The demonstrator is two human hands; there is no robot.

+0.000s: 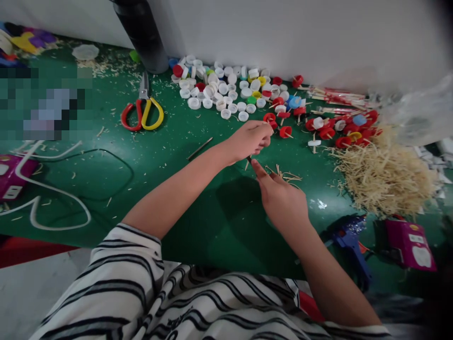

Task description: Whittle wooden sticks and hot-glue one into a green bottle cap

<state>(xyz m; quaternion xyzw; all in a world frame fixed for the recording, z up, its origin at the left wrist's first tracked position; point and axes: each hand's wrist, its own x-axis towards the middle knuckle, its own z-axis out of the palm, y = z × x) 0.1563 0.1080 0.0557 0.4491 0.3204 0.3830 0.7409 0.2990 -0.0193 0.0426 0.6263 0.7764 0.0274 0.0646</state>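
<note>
My left hand [253,138] is closed over the green table, its fingers curled round something hidden. Right at its knuckles are red bottle caps [269,118]; whether it touches them I cannot tell. Below it, my right hand [285,196] is closed with the index finger stretched toward the left hand. A thin dark tool [249,159] shows at that fingertip, most of it hidden. A short pale stick end pokes out beside it. Several thin wooden strips [288,177] lie just past the right hand. Close by are red caps with sticks through them [286,132].
White and coloured bottle caps [222,88] spread along the wall. Scissors [143,106], a dark bottle [141,35] and a thin rod [200,148] lie or stand leftward. To the right are a pile of straw-like shavings [389,179], a blue glue gun [354,245] and a purple box [410,243].
</note>
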